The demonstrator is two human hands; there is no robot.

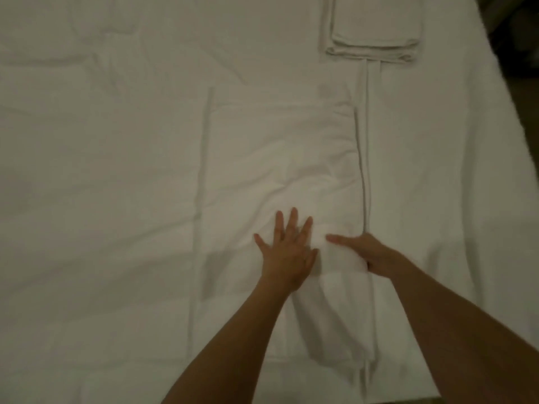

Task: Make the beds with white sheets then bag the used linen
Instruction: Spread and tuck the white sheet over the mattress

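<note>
Bed sheet (102, 170): white, spread over the mattress and filling the left of the view; loose wrinkles run across it, so it is laid but not fully smoothed.
Folded band (280, 158): a brighter white strip of linen, doubled over and lying lengthwise down the middle of the bed, its two long edges showing as straight ridges on either side; whether it is a sheet or a duvet cover I cannot tell.
Left hand (287, 252): flat on the folded band near its lower part, fingers straight and spread apart, palm pressing down; it holds nothing.
Right hand (364, 255): just beside the left, at the band's right edge; the forefinger points left along the cloth while the other fingers appear tucked under or round a soft fold, though blur hides the exact hold.
Folded stack (374, 27): neat white linen, probably pillowcases, lying at the far right top of the bed, well apart from both hands.
Bed edge (507, 118): the sheet drops away at the right into dark floor.
Step in hand: judged to be bed-making, flattening or opening out the folded band; no bag or used linen shows.
Next move calls for: keeping one palm as anchor while the other draws the fold outward, evenly, without dragging the sheet beneath.
</note>
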